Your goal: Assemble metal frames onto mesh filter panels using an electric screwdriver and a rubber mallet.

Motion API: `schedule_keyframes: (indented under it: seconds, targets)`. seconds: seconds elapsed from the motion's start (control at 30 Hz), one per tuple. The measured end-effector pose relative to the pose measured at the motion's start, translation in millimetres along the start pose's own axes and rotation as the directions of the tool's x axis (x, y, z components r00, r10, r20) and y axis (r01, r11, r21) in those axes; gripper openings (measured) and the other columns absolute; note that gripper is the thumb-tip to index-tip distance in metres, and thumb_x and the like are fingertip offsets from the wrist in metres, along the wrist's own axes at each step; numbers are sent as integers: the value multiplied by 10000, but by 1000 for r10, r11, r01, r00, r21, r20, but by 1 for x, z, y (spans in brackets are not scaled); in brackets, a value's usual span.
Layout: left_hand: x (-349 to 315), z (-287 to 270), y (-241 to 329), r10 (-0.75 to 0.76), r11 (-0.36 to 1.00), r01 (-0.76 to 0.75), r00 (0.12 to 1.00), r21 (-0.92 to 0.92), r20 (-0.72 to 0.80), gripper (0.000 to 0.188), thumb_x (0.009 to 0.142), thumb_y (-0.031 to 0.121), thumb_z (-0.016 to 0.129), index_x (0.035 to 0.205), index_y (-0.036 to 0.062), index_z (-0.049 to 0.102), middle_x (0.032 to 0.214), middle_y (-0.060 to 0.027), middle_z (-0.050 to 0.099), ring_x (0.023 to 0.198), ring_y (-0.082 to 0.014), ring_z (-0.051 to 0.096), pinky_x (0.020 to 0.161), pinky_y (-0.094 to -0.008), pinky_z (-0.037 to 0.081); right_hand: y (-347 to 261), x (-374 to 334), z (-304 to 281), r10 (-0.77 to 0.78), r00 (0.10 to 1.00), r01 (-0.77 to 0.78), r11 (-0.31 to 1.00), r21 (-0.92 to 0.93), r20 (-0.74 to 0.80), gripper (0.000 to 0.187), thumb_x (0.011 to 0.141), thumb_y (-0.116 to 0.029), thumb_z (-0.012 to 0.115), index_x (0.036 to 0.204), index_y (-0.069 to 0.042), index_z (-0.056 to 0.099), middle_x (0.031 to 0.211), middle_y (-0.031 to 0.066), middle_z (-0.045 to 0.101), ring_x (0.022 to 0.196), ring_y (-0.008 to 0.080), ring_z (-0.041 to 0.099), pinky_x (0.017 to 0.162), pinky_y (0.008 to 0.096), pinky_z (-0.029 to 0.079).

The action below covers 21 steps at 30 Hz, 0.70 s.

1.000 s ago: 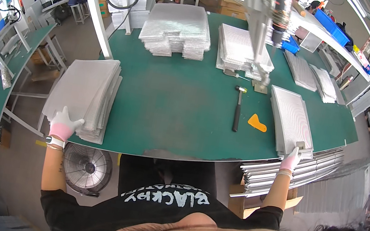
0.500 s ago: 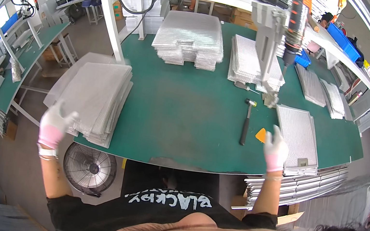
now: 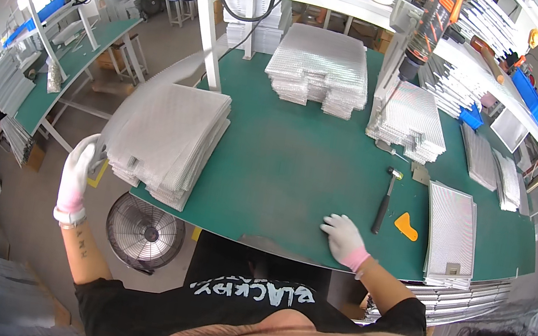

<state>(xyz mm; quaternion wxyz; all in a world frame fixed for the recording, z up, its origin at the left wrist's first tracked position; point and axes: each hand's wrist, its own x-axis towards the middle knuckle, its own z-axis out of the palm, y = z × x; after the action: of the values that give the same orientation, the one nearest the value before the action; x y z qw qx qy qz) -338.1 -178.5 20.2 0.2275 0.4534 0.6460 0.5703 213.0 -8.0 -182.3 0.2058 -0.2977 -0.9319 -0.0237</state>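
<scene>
My left hand, in a white and pink glove, is closed on the near outer edge of a thin mesh sheet. The sheet bows up and out past the left side of a stack of silvery mesh sheets. At the front of the green table, my right hand is gloved alike, with fingers loosely extended above the surface and nothing in them. Right of it lie a black-handled mallet and an orange scraper-like piece. A framed mesh panel rests farther right.
Two more mesh stacks stand at the back, one in the middle and one at right. An orange and black power screwdriver hangs over the right one. A white shelf post rises behind the left stack. A fan stands below the front edge.
My right hand has moved left from beside the framed panel to the table's front middle. My left hand has closed on the mesh sheet's edge. The view has swung left.
</scene>
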Motion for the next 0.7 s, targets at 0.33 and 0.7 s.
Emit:
schedule_keyframes:
  seconds: [0.33, 0.7]
  targets:
    - [-78, 228, 4, 12, 602, -553, 728, 576, 686, 725, 840, 642, 603, 1146, -15, 572, 957, -201, 624, 852, -374, 658, 754, -457, 533, 95, 84, -58, 117, 771, -187, 981, -47, -626, 123, 844, -30, 598, 943, -68, 659, 987, 138, 681, 975, 311, 652, 880, 398, 502]
    - [-31, 318, -123, 312, 365, -862, 469, 352, 826, 771, 838, 613, 604, 1384, 76, 513, 1355, -242, 529, 1285, -425, 463, 1085, -518, 334, 137, 335, -89, 861, 508, -856, 505, 109, 3, 522, 870, -393, 648, 1199, 11, 623, 1231, 233, 626, 1129, 362, 631, 957, 422, 510]
